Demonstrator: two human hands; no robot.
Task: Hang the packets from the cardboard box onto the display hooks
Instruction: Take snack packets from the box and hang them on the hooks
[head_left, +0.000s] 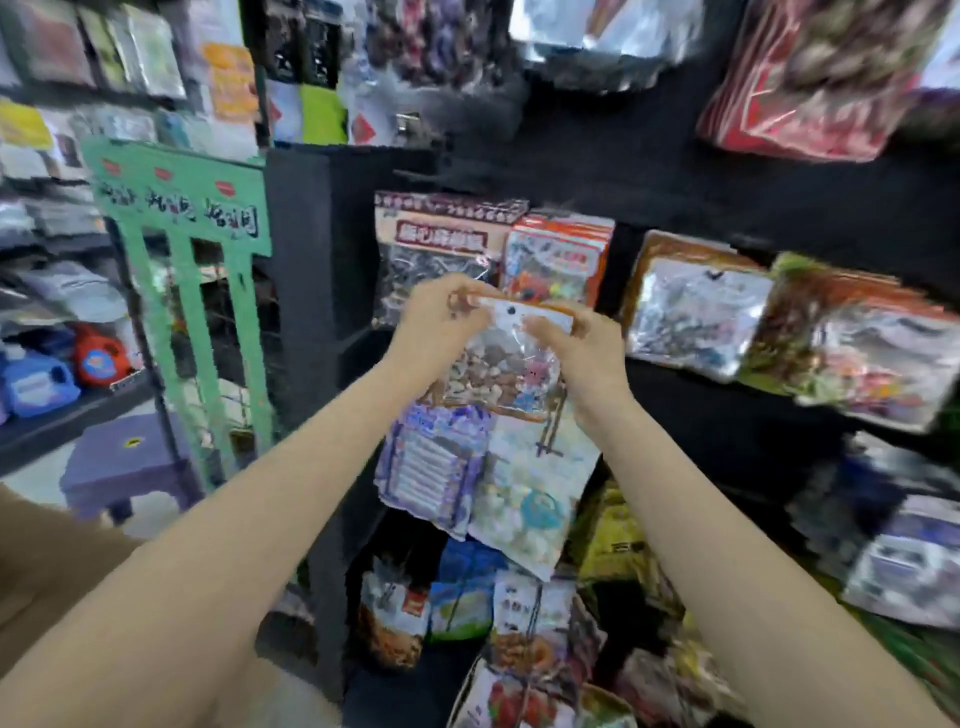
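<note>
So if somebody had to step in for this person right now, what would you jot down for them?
Left hand: pinching the top left corner of a clear packet.
Right hand: gripping its top right edge.
Packet: held up in front of the black display, hang hole at the top; no hook is visible through the blur.
Done: hanging packets already fill the display around it.
Left: get this packet onto a hook. The cardboard box is not clearly in view.
</note>
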